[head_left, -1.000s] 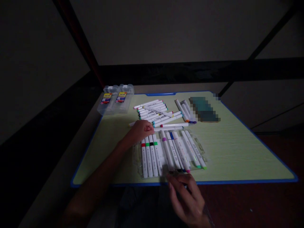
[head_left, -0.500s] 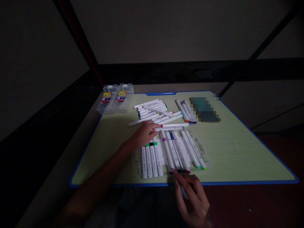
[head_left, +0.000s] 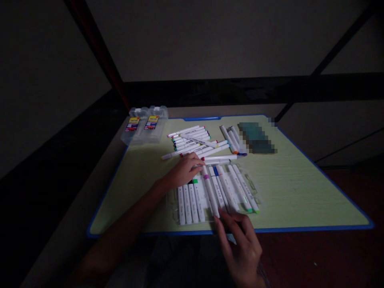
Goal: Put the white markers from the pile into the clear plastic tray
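A white marker with a purple band point(head_left: 211, 194) lies aslant over the clear plastic case point(head_left: 174, 218) at the table's near edge. My left hand point(head_left: 187, 170) reaches in from the left, its thumb and forefinger closed at the marker's far end. The near end is between the thumb and fingers of my right hand point(head_left: 240, 242). To the left, several white markers point(head_left: 191, 204) stand side by side in the case, with green and black bands showing. More markers point(head_left: 229, 188) lie on its right part, one with a blue band.
Behind the case is a loose pile of white markers point(head_left: 195, 140) with coloured ends. A few thicker markers point(head_left: 229, 140) lie beside a pixelated dark object point(head_left: 258, 138). Two clear boxes with labels point(head_left: 151, 124) stand at the back left. The table point(head_left: 300, 192) has a blue rim.
My left fingers have moved slightly right onto the far end of the purple-banded marker. My right thumb and fingers have closed in around its near end, and the marker has shifted slightly.
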`<state>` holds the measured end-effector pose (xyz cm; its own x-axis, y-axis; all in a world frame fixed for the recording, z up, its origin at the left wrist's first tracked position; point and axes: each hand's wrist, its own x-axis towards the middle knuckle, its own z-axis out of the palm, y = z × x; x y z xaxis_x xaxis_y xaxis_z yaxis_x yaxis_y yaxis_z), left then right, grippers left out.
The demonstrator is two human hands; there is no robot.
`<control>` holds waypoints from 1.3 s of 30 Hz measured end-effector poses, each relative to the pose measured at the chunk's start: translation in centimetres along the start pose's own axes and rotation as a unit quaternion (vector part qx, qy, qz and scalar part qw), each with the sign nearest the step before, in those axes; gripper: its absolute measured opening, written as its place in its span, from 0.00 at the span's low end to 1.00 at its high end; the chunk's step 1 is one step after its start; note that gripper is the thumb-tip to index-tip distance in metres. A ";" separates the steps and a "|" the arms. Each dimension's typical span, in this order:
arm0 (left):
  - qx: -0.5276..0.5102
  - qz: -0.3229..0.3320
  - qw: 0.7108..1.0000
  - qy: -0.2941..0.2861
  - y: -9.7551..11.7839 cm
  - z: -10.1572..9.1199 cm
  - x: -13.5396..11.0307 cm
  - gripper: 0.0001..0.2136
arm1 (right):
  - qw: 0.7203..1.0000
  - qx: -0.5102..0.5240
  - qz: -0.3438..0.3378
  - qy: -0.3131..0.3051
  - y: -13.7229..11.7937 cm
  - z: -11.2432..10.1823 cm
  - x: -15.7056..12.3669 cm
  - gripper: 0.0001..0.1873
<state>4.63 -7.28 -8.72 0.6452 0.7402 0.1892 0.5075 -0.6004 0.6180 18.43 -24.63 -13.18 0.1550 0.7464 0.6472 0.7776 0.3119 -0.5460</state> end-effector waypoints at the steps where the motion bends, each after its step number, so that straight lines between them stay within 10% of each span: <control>1: -0.004 -0.002 1.000 0.002 0.0 -0.1 0.0 0.08 | 1.000 0.000 0.003 0.001 0.0 0.0 0.0 0.11; 39: -0.041 -0.039 0.998 0.023 -0.1 -0.6 0.3 0.04 | 0.996 0.022 -0.058 -0.062 0.7 0.3 -0.4 0.14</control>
<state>4.44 -6.81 -8.23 0.5781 0.7977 0.1717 0.5054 -0.5153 0.6921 18.73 -24.56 -13.97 -0.0132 0.7706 0.6372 0.7583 0.4231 -0.4959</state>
